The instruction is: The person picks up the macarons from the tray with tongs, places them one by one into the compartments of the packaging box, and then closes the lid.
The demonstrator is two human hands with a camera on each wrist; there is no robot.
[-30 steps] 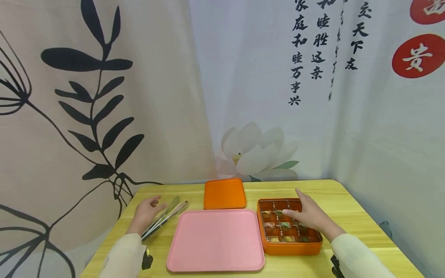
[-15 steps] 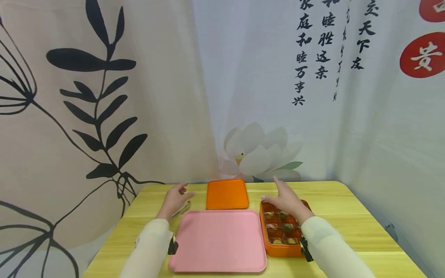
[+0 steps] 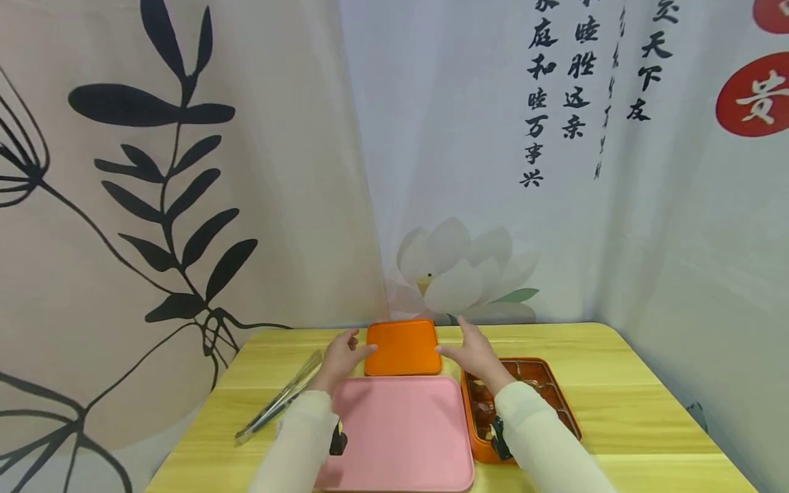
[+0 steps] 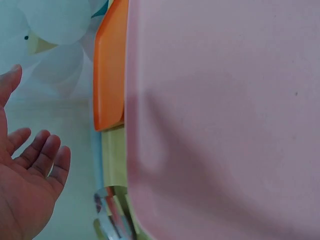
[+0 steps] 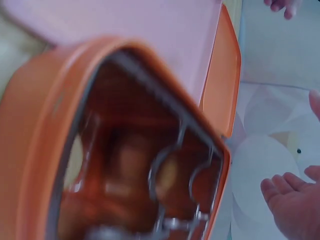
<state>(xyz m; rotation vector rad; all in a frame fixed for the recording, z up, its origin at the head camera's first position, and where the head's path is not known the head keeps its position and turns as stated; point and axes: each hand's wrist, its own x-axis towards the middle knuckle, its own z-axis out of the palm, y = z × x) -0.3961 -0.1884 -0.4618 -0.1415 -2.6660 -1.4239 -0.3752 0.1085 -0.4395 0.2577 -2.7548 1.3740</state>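
My left hand [image 3: 339, 357] is just left of a flat orange lid or tray [image 3: 403, 348] at the back of the table, thumb pointing toward its left edge. On the lid's other side is my right hand [image 3: 477, 355], its thumb close to the right edge. Both hands hold nothing; their fingers are spread and loosely bent, palms facing each other. The left wrist view shows the left hand [image 4: 30, 185] beyond the pink tray's edge. An orange box [image 5: 45, 135] with dark inner compartments fills much of the right wrist view, the right hand [image 5: 297, 205] past it.
A pink tray [image 3: 403, 438] lies in front of the orange lid. Metal tongs [image 3: 277, 402] rest on the wooden table [image 3: 629, 411] at left. Small pieces sit in the box's compartments, partly covered by the right sleeve. A printed curtain [image 3: 296, 171] hangs behind the table.
My left hand has moved right from over the tongs to the lid's left side. My right hand has moved left from over the box to the lid's right side.
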